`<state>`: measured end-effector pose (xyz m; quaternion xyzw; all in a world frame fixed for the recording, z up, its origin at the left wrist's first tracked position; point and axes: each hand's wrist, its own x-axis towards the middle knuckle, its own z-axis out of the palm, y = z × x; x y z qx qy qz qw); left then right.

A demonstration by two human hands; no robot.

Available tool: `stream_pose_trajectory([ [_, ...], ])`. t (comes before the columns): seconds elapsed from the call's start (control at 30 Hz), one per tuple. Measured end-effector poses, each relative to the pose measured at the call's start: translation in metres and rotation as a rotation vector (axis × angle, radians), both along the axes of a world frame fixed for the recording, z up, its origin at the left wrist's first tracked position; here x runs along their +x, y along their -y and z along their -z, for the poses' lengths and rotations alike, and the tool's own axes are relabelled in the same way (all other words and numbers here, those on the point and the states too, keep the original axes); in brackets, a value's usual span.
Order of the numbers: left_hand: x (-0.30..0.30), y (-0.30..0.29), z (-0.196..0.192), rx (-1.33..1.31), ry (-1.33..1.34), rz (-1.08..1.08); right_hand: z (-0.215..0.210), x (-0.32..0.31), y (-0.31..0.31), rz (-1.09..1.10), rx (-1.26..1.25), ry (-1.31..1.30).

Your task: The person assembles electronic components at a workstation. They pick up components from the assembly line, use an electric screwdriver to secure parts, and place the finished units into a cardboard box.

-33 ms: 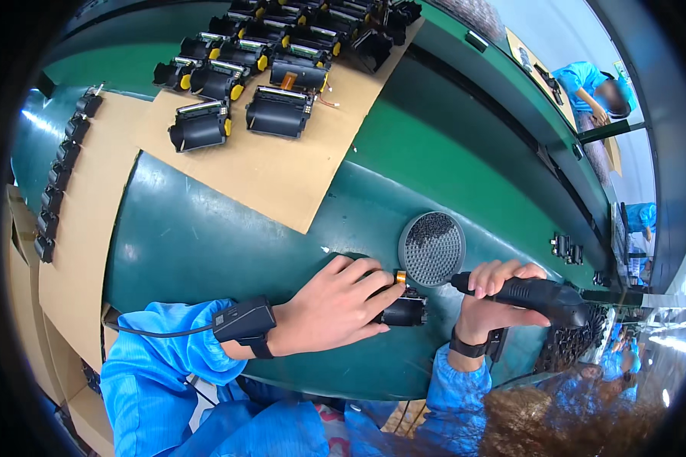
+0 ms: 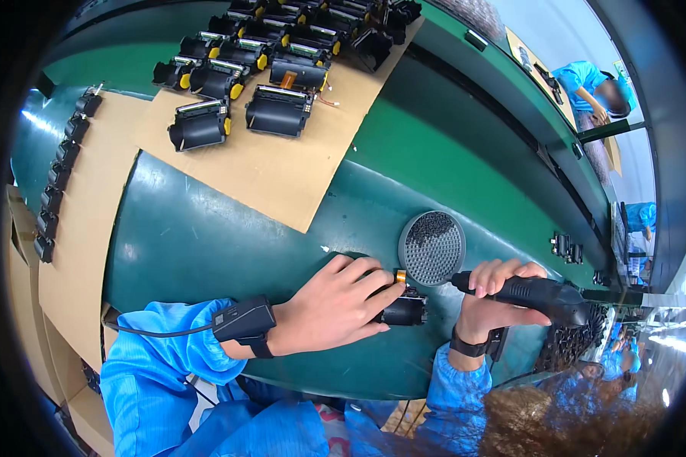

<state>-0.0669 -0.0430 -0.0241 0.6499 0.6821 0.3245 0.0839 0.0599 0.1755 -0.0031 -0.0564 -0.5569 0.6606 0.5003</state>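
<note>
My left hand lies over a small black unit with an orange-yellow part and holds it down on the green bench. My right hand is closed around a black electric screwdriver, which lies level with its tip pointing left at the unit. A round grey dish of small dark screws sits just behind the unit, between my two hands. A black wrist strap with a cord is on my left wrist.
A cardboard sheet at the back carries several black units with yellow wheels. A row of small black parts lines the left cardboard strip. A tray of dark parts sits right. A person in blue works far right.
</note>
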Motion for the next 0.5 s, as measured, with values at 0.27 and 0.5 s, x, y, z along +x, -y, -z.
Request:
stream_pose_trajectory([
  [0.27, -0.0013, -0.0004, 0.0006, 0.0, 0.004, 0.004, -0.0009, -0.0007, -0.0015, 0.017, 0.01, 0.007],
  [0.5, -0.0005, 0.0008, -0.0003, 0.007, -0.01, -0.008, 0.0042, 0.0008, -0.0032, -0.037, 0.043, 0.03],
])
